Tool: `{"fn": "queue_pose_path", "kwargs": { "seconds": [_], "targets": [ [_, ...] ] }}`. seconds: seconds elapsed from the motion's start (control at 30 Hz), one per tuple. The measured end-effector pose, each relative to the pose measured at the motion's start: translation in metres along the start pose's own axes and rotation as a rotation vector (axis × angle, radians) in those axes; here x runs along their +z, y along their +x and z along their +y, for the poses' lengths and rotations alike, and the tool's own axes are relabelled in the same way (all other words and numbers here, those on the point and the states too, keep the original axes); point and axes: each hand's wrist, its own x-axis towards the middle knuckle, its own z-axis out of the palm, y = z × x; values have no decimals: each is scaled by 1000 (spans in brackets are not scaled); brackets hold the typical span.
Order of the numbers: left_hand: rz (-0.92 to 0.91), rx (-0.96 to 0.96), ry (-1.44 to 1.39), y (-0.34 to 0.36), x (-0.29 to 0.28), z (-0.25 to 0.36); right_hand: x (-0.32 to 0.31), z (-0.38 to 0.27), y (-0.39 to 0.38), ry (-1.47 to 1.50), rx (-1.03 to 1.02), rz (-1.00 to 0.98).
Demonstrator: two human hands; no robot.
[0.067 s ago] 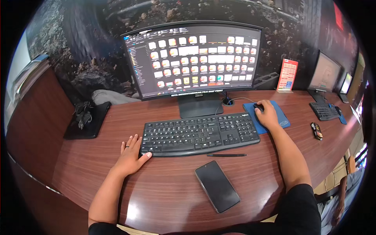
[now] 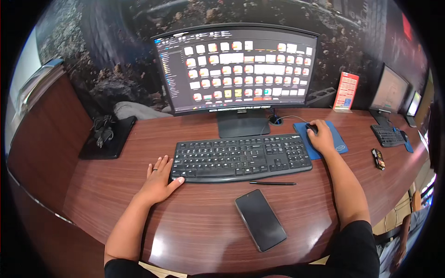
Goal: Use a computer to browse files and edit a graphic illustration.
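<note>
My left hand (image 2: pixel 157 184) lies flat on the desk, fingers stretched out. A ring shows on one finger, and the thumb touches the near left corner of a black keyboard (image 2: pixel 243 160). Over on the right, my right hand (image 2: pixel 323 138) is curved around a dark computer mouse (image 2: pixel 312 129), which it mostly covers. Beneath that hand is a blue mouse pad (image 2: pixel 340 144). Behind the keyboard stands a wide monitor (image 2: pixel 250 69) showing rows of file icons. A black pen (image 2: pixel 273 183) and a dark-screened smartphone (image 2: pixel 261 221) rest in front of the keyboard.
A black flat box (image 2: pixel 99 149) with a bundled cable (image 2: pixel 103 132) sits at the desk's left. At the right are a red-and-white stand card (image 2: pixel 346 91), a small dark packet (image 2: pixel 378 159), a second keyboard (image 2: pixel 387 135) and another monitor (image 2: pixel 390 91). Part of another person (image 2: pixel 410 236) appears lower right.
The view has shifted a little, so the desk things appear slightly farther right. Both hands keep their places on the desk and the mouse.
</note>
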Motion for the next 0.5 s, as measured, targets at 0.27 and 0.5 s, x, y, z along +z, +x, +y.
{"fn": "queue_pose_path", "kwargs": {
  "seconds": [0.27, 0.5],
  "targets": [
    [-18, -8, -11, 0, 4, 9, -8, 5, 2, 2, -42, -26],
    [-21, -12, -7, 0, 6, 7, -9, 3, 2, 11, -54, -40]
  ]
}}
